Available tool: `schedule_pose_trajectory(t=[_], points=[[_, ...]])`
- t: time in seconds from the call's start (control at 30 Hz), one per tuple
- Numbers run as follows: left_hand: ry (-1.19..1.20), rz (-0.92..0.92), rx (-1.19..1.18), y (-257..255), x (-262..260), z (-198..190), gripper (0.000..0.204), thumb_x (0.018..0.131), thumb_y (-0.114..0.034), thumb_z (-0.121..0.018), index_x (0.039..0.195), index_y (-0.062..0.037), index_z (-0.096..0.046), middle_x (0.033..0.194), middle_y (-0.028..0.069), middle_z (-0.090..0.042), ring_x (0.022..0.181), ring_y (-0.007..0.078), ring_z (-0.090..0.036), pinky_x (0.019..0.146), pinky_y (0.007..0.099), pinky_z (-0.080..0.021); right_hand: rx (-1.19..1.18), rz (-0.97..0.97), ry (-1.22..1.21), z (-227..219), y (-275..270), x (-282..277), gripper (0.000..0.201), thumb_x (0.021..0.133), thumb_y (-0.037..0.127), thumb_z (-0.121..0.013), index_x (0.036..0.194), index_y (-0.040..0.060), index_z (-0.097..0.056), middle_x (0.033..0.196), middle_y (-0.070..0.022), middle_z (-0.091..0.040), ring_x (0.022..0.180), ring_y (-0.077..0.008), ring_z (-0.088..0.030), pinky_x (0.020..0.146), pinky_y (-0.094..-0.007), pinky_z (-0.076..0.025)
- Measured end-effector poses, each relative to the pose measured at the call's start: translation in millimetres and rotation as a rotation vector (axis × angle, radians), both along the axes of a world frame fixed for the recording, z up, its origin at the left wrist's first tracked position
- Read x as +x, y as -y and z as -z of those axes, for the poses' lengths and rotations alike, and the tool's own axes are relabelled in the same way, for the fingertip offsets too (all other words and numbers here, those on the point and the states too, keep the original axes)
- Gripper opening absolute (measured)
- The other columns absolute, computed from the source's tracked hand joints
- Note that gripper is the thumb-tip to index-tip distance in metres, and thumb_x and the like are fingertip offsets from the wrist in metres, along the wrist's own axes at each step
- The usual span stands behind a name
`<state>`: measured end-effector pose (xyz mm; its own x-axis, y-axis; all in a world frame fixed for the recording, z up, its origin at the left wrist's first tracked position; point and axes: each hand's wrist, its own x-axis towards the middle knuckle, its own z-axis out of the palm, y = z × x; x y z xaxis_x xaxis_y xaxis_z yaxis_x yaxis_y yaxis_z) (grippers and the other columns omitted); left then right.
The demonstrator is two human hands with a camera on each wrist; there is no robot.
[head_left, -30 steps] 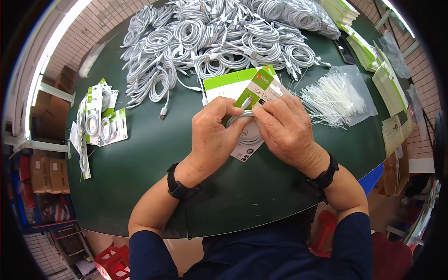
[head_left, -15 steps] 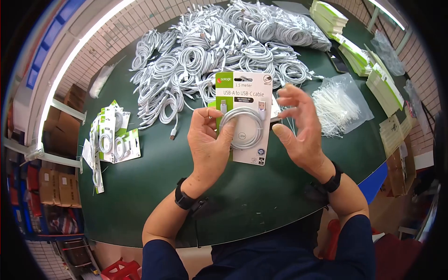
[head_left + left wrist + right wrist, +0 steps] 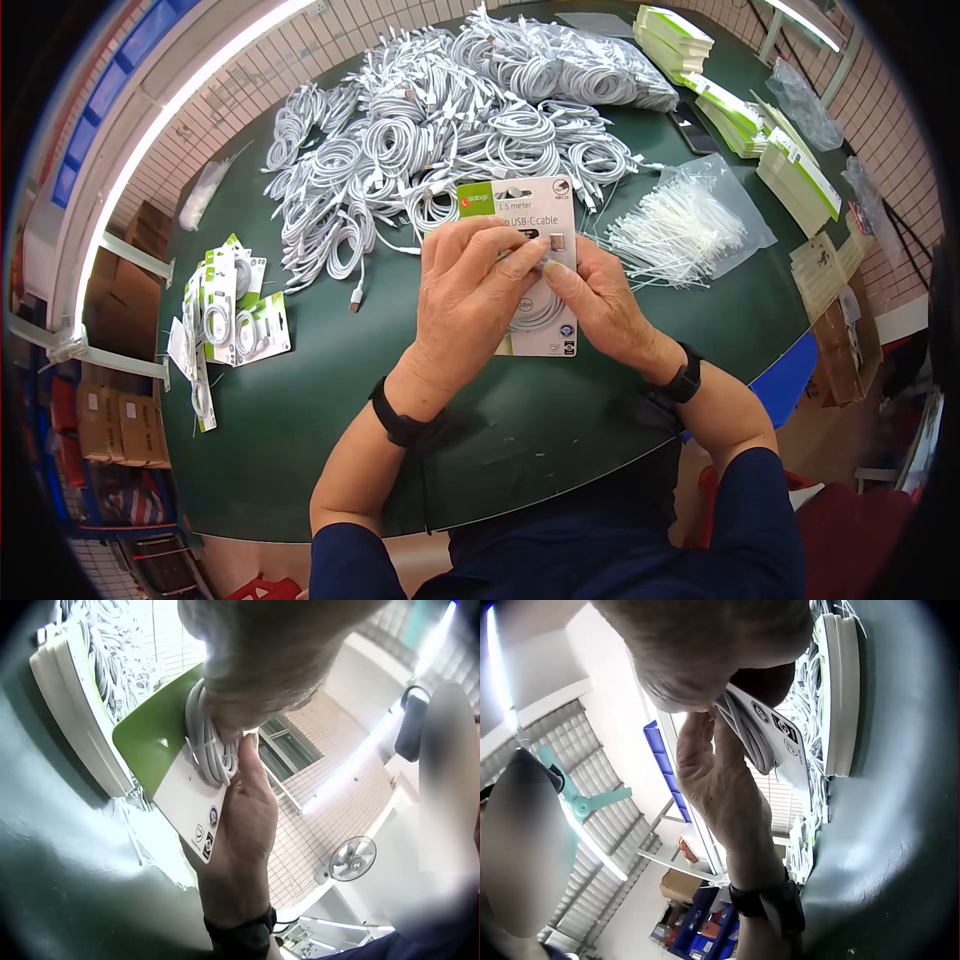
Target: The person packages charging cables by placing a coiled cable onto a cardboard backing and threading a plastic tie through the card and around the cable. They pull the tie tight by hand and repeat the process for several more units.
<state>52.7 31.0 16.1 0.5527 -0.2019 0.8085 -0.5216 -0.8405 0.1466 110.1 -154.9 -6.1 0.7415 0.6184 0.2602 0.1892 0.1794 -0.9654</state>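
Note:
In the head view a white-and-green cardboard package card (image 3: pixel 548 205) is held up facing the person, with a coiled white USB cable (image 3: pixel 540 314) on its front. My left hand (image 3: pixel 465 285) reaches across the card, its bent fingers gripping the upper part of the coil and hiding much of it; its thumb is hidden. At the card's right edge, my right hand (image 3: pixel 612 308) pinches it, thumb in front near the left fingertips and fingers behind. The left wrist view shows the coil (image 3: pixel 210 742) bound by a thin tie.
Behind the hands lies a large heap of coiled cables (image 3: pixel 430 140). White cable ties (image 3: pixel 680 225) spill from a clear bag at right, near stacked cards (image 3: pixel 800 180). Packed cards with cables (image 3: pixel 245 320) lie at left. A thick card stack (image 3: pixel 86 712) stands close by the hands.
Half a second ago the right hand was spread apart from the card; it has returned to its right edge. The left fingers have moved from the left side across the coil.

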Motion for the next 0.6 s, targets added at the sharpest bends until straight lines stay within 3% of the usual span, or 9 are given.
schedule_pose_trajectory(t=[0.13, 0.23, 0.4, 0.6], points=[[0.025, 0.065, -0.068, -4, 4, 15, 0.039, 0.069, -0.009, -0.087, 0.107, -0.0124, -0.077, 0.103, 0.0001, -0.066, 0.11, 0.0245, -0.063, 0.105, 0.0488, -0.045, 0.02, 0.028, 0.055, 5, 0, -4, 0.039, 0.112, 0.027, -0.054, 0.135, -0.0028, -0.06, 0.115, -0.0094, -0.071, 0.102, -0.0116, -0.065, 0.087, -0.0301, -0.056], [0.042, 0.085, -0.083, 1, 3, 23, 0.034, 0.069, -0.011, -0.087, 0.101, -0.0126, -0.076, 0.101, -0.0001, -0.066, 0.11, 0.0243, -0.063, 0.11, 0.0508, -0.044, 0.041, 0.012, -0.046, 4, 0, -8, 0.039, 0.112, 0.029, -0.054, 0.133, -0.0025, -0.061, 0.114, -0.0098, -0.071, 0.101, -0.0119, -0.064, 0.086, -0.0308, -0.055], [0.02, 0.08, -0.014, 15, -3, 27, 0.029, 0.068, -0.014, -0.087, 0.094, -0.0134, -0.074, 0.103, 0.0001, -0.066, 0.114, 0.0263, -0.062, 0.112, 0.0525, -0.042, 0.087, 0.17, -0.052, 5, -4, -16, 0.03, 0.111, 0.02, -0.052, 0.125, -0.003, -0.064, 0.101, -0.0072, -0.074, 0.092, -0.0091, -0.065, 0.078, -0.0284, -0.055], [-0.016, 0.088, -0.056, 19, -1, 25, 0.034, 0.068, -0.01, -0.089, 0.1, -0.0109, -0.077, 0.11, 0.0042, -0.068, 0.119, 0.0309, -0.059, 0.109, 0.0531, -0.046, -0.017, 0.207, -0.05, 0, 3, -1, 0.025, 0.105, 0.014, -0.057, 0.119, -0.0035, -0.069, 0.098, -0.0076, -0.075, 0.088, -0.0089, -0.067, 0.077, -0.0289, -0.057]])
